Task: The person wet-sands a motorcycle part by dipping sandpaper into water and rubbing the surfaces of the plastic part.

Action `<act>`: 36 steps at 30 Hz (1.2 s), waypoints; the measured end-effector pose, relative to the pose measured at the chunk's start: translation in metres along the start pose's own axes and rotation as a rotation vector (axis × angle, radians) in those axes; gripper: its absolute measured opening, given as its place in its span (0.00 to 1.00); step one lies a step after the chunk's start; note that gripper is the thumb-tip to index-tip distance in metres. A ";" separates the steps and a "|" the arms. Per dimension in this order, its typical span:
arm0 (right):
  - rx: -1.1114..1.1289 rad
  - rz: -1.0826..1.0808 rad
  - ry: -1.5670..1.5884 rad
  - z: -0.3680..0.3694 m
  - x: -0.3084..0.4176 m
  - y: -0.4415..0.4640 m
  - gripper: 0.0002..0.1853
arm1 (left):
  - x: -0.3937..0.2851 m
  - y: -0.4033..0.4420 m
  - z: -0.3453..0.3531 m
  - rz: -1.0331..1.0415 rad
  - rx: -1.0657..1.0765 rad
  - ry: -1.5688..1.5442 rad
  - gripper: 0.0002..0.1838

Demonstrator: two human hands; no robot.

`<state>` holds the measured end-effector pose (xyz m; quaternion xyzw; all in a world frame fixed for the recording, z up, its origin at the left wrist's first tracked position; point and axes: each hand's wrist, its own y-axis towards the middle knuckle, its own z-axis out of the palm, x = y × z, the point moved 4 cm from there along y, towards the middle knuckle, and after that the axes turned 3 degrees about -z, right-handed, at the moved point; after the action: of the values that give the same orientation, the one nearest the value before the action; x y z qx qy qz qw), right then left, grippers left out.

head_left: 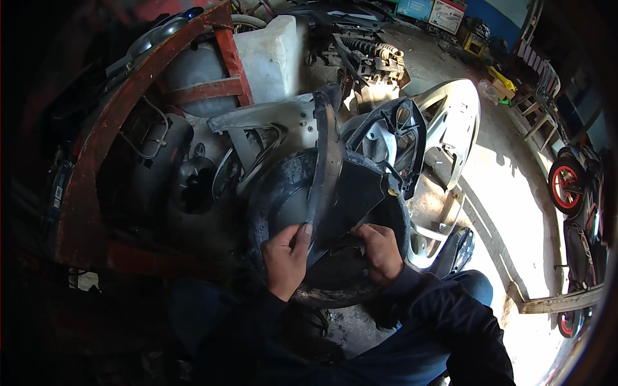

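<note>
A dark, curved plastic motorcycle panel (327, 164), scuffed along its raised edge, stands tilted over a round black basin (261, 225). My left hand (286, 260) pinches the panel's lower edge between thumb and fingers. On the other side, my right hand (380, 254) is closed, fingers curled, close to the panel's lower right part. Whatever is between those fingers is hidden. The panel's flat black face (353, 196) covers part of the basin's inside.
A rusty red metal frame (87, 186) rises on the left, beside a dark cylinder (161, 161). Beyond the basin lie pale motorcycle fairings (454, 106) and a part with a coil spring (380, 51). A motorcycle wheel (566, 183) with a red rim stands at right.
</note>
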<state>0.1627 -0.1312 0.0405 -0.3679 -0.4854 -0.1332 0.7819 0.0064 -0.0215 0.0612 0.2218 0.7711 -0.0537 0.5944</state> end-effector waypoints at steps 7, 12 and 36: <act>-0.033 -0.114 -0.046 0.003 -0.004 0.007 0.12 | -0.003 0.002 -0.004 -0.046 0.001 -0.034 0.11; -0.031 -0.141 -0.166 0.007 -0.003 0.006 0.12 | 0.006 0.004 -0.006 -0.145 0.032 -0.095 0.14; 0.237 -0.201 -0.095 0.018 -0.005 0.015 0.20 | 0.006 0.010 -0.012 -0.120 0.048 -0.101 0.14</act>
<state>0.1569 -0.1088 0.0336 -0.2287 -0.5682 -0.1351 0.7788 -0.0016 -0.0069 0.0605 0.1861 0.7505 -0.1188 0.6229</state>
